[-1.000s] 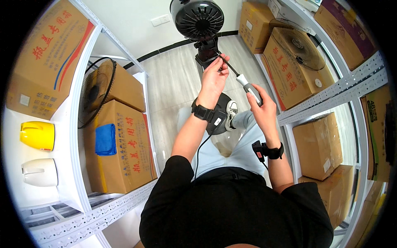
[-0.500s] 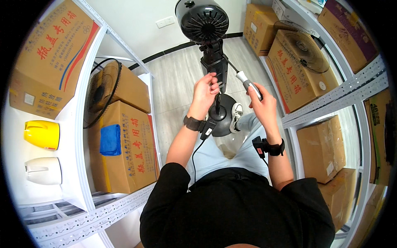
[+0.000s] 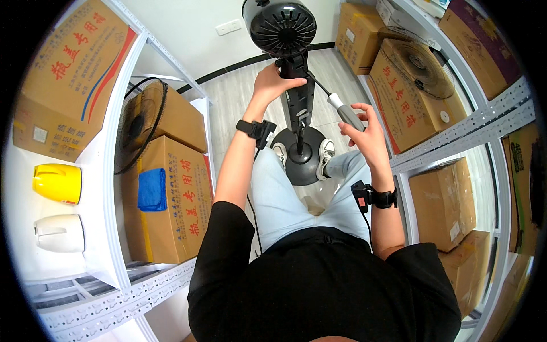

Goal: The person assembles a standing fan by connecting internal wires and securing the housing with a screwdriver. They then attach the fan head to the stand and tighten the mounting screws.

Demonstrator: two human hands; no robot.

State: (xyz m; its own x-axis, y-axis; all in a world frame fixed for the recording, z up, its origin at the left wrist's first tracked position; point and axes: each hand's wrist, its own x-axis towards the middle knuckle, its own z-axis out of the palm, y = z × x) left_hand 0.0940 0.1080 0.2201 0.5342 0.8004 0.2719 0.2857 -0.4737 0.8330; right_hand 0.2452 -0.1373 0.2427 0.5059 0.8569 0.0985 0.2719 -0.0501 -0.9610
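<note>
Fan neck [image 3: 294, 71] gripped by left hand [image 3: 272, 81] at 12 o'clock; screwdriver [image 3: 344, 111] grasped by right hand [image 3: 369, 135] at 1 o'clock.

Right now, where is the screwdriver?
In the head view, the screwdriver is in the right hand, right of the black fan stand, its tip toward the stand's neck.

A black standing fan [image 3: 288, 68] stands upright on the pale wood floor, its round base [image 3: 301, 159] between the person's shoes and its domed motor housing [image 3: 280, 25] on top. A screwdriver [image 3: 341, 108] with a grey handle angles its thin shaft toward the fan's neck.
</note>
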